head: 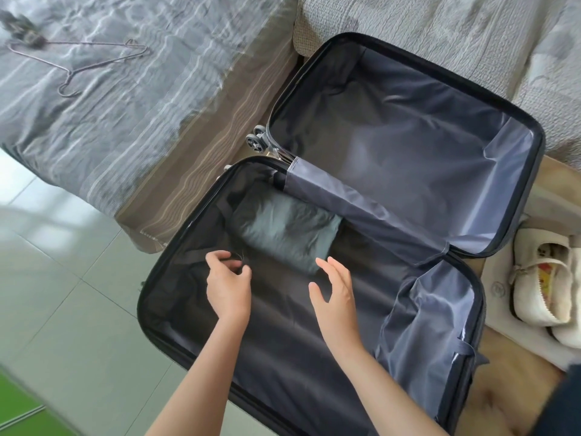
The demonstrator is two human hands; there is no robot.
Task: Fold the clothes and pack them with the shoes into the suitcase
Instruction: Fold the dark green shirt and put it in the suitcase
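Note:
A black suitcase (151,284) lies open on the floor, its lid half propped against a sofa. In the near half, at the wheel end, lies a folded grey-green garment (289,234). My left hand (228,281) is at the garment's near left corner, fingers curled around a thin dark strand or strap; what it is I cannot tell. My right hand (333,294) hovers open, fingers straight, just short of the garment's near edge. A pair of cream shoes (544,284) stands outside the case on the right.
A bed with a grey striped cover (94,121) is at upper left, with a wire hanger (94,58) on it. A quilted sofa (440,36) is behind the suitcase lid. Pale floor tiles (63,294) spread to the left.

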